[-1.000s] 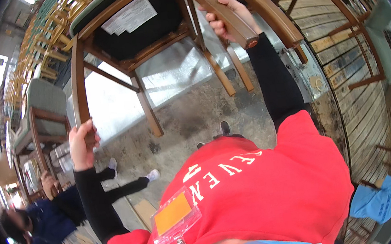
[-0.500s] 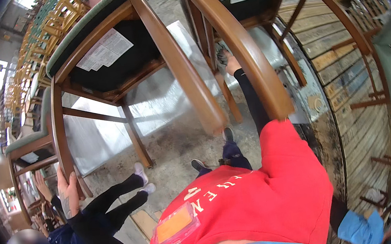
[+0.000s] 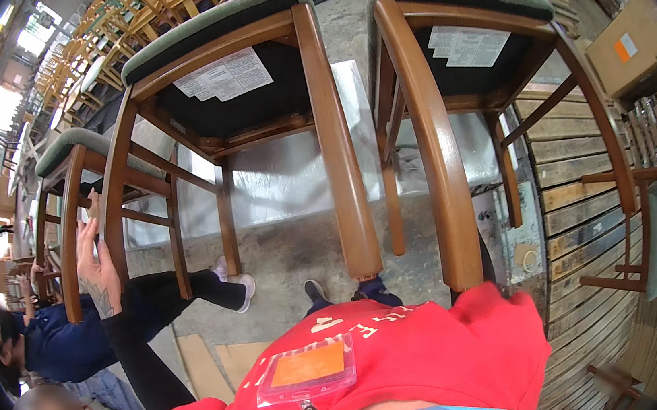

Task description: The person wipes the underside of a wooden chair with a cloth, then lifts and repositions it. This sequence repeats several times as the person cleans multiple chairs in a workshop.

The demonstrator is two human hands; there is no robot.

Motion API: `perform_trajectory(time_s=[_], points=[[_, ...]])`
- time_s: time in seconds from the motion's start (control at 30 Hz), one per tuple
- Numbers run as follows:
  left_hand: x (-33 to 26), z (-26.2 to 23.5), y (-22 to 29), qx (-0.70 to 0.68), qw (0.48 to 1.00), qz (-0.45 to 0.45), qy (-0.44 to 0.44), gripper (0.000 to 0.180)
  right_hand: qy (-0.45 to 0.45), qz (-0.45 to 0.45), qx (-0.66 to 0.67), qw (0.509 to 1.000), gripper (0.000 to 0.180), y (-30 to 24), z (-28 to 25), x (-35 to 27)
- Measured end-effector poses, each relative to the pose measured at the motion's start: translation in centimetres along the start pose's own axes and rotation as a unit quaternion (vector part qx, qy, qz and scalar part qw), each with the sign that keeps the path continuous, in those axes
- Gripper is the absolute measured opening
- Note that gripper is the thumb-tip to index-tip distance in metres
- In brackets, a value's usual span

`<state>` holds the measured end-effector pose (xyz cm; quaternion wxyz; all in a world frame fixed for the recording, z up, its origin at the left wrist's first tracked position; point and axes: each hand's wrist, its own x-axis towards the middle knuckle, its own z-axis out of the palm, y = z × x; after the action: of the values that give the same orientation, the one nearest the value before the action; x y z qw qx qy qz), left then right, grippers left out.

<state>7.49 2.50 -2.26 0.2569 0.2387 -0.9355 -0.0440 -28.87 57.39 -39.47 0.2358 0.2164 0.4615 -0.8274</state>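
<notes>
The left hand [image 3: 96, 260] grips the leg of the left wooden chair [image 3: 234, 118], held up seat-away. The right hand is hidden, probably behind the right chair [image 3: 445, 86]. Carrying seems underway; next, both chairs need steady lowering.

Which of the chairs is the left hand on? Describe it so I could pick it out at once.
Two large wooden chairs with green seat cushions fill the top of the view, side by side. The left hand is on the left chair, against its outer leg. Its neighbour, the right chair, stands beside the slatted pallets and no hand shows on it.
</notes>
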Motion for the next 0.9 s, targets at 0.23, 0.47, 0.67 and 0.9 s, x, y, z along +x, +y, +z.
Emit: perform_trajectory(time_s=[0.23,0.47,0.67,0.9], points=[[1.0,0.8,3.1,-0.072,0.993,0.082,0.043,0.039,-0.107,-0.284,0.06,0.951,0.054,-20.4,1.7,-18.7],[0.5,-0.2,2.4,-0.138,0.984,0.114,0.022,0.035,-0.139,-0.433,-0.67,0.587,0.053,-18.9,24.7,-36.0],[0.2,-0.1,2.8,-0.136,0.982,0.133,-0.005,0.041,-0.125,-0.354,-0.77,0.515,0.059,-11.3,28.9,-36.0],[0.3,-1.0,2.6,-0.093,0.985,0.13,-0.064,0.045,-0.127,-0.36,-0.829,0.41,0.078,-14.1,35.0,-21.8]])
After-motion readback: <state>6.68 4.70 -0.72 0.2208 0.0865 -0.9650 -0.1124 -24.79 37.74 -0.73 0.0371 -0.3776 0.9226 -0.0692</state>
